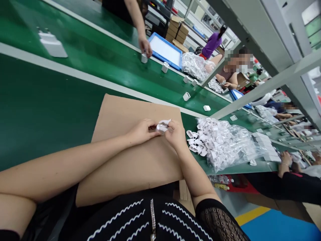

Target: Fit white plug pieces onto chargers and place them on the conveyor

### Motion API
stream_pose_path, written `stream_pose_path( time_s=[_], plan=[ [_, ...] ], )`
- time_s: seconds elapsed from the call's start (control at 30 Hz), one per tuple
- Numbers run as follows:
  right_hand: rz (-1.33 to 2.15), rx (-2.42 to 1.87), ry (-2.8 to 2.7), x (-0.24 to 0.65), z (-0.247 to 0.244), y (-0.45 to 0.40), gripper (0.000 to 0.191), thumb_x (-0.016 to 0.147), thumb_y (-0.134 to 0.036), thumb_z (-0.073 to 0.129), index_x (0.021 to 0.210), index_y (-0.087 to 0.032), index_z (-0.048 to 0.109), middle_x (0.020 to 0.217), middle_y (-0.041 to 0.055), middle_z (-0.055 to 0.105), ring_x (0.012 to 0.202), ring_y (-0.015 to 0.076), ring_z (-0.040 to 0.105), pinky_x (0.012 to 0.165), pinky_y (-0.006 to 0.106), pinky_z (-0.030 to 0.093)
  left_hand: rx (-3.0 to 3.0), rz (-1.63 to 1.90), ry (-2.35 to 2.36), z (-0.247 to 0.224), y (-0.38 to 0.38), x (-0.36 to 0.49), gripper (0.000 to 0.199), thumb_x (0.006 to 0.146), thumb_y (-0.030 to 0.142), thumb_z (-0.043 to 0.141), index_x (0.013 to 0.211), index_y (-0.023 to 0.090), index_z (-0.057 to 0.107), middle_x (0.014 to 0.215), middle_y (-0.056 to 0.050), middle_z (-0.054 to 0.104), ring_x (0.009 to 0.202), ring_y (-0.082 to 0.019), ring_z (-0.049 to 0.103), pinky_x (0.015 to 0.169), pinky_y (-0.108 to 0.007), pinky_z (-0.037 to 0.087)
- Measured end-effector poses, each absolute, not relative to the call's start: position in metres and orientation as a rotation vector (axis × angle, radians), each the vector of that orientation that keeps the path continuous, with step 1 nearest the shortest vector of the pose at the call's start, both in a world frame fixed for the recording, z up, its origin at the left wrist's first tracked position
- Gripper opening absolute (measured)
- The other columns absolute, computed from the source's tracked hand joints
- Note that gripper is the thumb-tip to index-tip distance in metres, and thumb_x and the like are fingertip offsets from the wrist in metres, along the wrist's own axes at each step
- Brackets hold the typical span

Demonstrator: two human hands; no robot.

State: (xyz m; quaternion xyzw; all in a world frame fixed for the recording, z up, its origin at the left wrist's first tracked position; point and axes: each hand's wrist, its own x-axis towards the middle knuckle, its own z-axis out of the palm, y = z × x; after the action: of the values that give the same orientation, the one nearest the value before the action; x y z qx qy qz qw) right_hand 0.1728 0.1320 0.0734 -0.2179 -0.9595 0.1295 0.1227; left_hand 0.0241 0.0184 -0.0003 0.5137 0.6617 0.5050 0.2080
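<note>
Over a cardboard sheet (pixel 120 113), prob. laid to cushion the green bench (pixel 37 103), a worker's L hand (pixel 143 130) and R hand (pixel 176 134) pinch a white plastic part (pixel 163 126) betw. fingertips, one at each side, apparently to steady it. A clear bag (pixel 228 144) w/ white pcs. (pixel 197 143) spilling out sits right of the sheet, likely for quick reach. Beyond, a co-worker's hand (pixel 144 46) fingers a pale block (pixel 144 58) nr. a blue-rimmed tray (pixel 179 63).

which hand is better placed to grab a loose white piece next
Likely the right hand: it sits nearer the loose white pieces, with the left hand farther off. Both hands are on a white part above the cardboard, though.
</note>
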Motion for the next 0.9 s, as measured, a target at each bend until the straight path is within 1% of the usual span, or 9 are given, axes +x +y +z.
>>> stream_pose_path(
  time_s=[0.13, 0.27, 0.37, 0.47, 0.57, 0.63, 0.7, 0.77, 0.9],
  plan=[
    [0.456, -0.654, -2.798, 0.181, 0.081, 0.128, 0.035, 0.083, -0.008, 0.059, 0.108, -0.024, 0.078, 0.1, 0.0055, 0.072, 0.098, 0.0239, 0.064, 0.089, 0.033, 0.049, 1.466, 1.393, 1.868, -0.003, 0.016, 0.027, 0.04, 0.085, 0.06, 0.073, 0.098, 0.022, 0.076, 0.096, -0.007, 0.074, 0.091, -0.027, 0.066, 0.082, -0.038, 0.051],
    [0.669, -0.638, -2.675, 0.192, 0.086, 0.122, 0.054, 0.084, -0.007, 0.062, 0.135, -0.026, 0.069, 0.112, 0.0017, 0.077, 0.106, 0.0204, 0.068, 0.103, 0.033, 0.048, 1.471, 1.373, 1.917, -0.006, 0.015, 0.028, 0.04, 0.083, 0.059, 0.075, 0.096, 0.022, 0.076, 0.099, -0.009, 0.074, 0.095, -0.028, 0.066, 0.086, -0.04, 0.053],
    [0.729, -0.666, -2.604, 0.196, 0.083, 0.116, 0.055, 0.086, -0.008, 0.064, 0.138, -0.026, 0.066, 0.116, 0.0013, 0.077, 0.109, 0.0196, 0.068, 0.109, 0.035, 0.047, 1.446, 1.364, 1.882, -0.006, 0.014, 0.03, 0.041, 0.084, 0.06, 0.074, 0.099, 0.021, 0.075, 0.103, -0.01, 0.073, 0.099, -0.028, 0.067, 0.09, -0.041, 0.054],
    [0.68, -0.704, -2.576, 0.196, 0.076, 0.114, 0.052, 0.087, -0.01, 0.064, 0.136, -0.026, 0.068, 0.116, 0.0032, 0.077, 0.113, 0.0219, 0.066, 0.108, 0.037, 0.046, 1.466, 1.366, 1.868, -0.004, 0.013, 0.031, 0.052, 0.081, 0.06, 0.077, 0.115, 0.021, 0.074, 0.11, -0.011, 0.073, 0.104, -0.029, 0.066, 0.094, -0.043, 0.054],
    [0.656, -0.707, -2.55, 0.2, 0.071, 0.12, 0.061, 0.089, -0.015, 0.065, 0.148, -0.026, 0.058, 0.123, 0.0043, 0.075, 0.115, 0.0221, 0.065, 0.107, 0.037, 0.046, 1.469, 1.405, 1.837, -0.005, 0.012, 0.03, 0.068, 0.081, 0.059, 0.078, 0.136, 0.021, 0.066, 0.12, -0.012, 0.071, 0.108, -0.029, 0.067, 0.096, -0.043, 0.055],
    [0.509, -0.815, -2.546, 0.211, 0.07, 0.132, 0.061, 0.093, -0.023, 0.066, 0.152, -0.023, 0.053, 0.129, 0.0092, 0.072, 0.116, 0.0245, 0.063, 0.106, 0.038, 0.045, 1.468, 1.4, 1.816, -0.007, 0.012, 0.028, 0.059, 0.085, 0.057, 0.073, 0.133, 0.022, 0.068, 0.12, -0.012, 0.072, 0.107, -0.029, 0.068, 0.096, -0.044, 0.055],
    [0.214, -1.058, -2.565, 0.227, 0.072, 0.145, 0.053, 0.095, -0.028, 0.066, 0.146, -0.018, 0.059, 0.132, 0.0166, 0.07, 0.121, 0.0305, 0.06, 0.106, 0.044, 0.041, 1.486, 1.359, 1.805, -0.009, 0.012, 0.027, 0.048, 0.089, 0.056, 0.07, 0.124, 0.023, 0.073, 0.117, -0.011, 0.073, 0.105, -0.03, 0.069, 0.097, -0.045, 0.055],
    [-0.056, -1.337, -2.606, 0.242, 0.075, 0.159, 0.038, 0.095, -0.022, 0.062, 0.132, -0.014, 0.068, 0.128, 0.0214, 0.069, 0.124, 0.0357, 0.056, 0.105, 0.049, 0.037, 1.498, 1.342, 1.78, -0.009, 0.012, 0.026, 0.045, 0.09, 0.055, 0.07, 0.121, 0.023, 0.073, 0.118, -0.011, 0.074, 0.107, -0.03, 0.069, 0.099, -0.047, 0.054],
    [-0.152, -1.573, -2.663, 0.251, 0.083, 0.177, 0.031, 0.09, -0.005, 0.054, 0.111, -0.014, 0.075, 0.118, 0.0196, 0.071, 0.117, 0.0331, 0.06, 0.096, 0.044, 0.037, 1.434, 1.365, 1.749, -0.006, 0.012, 0.029, 0.048, 0.088, 0.056, 0.072, 0.122, 0.023, 0.072, 0.119, -0.011, 0.075, 0.107, -0.03, 0.07, 0.099, -0.047, 0.055]
  ],
)
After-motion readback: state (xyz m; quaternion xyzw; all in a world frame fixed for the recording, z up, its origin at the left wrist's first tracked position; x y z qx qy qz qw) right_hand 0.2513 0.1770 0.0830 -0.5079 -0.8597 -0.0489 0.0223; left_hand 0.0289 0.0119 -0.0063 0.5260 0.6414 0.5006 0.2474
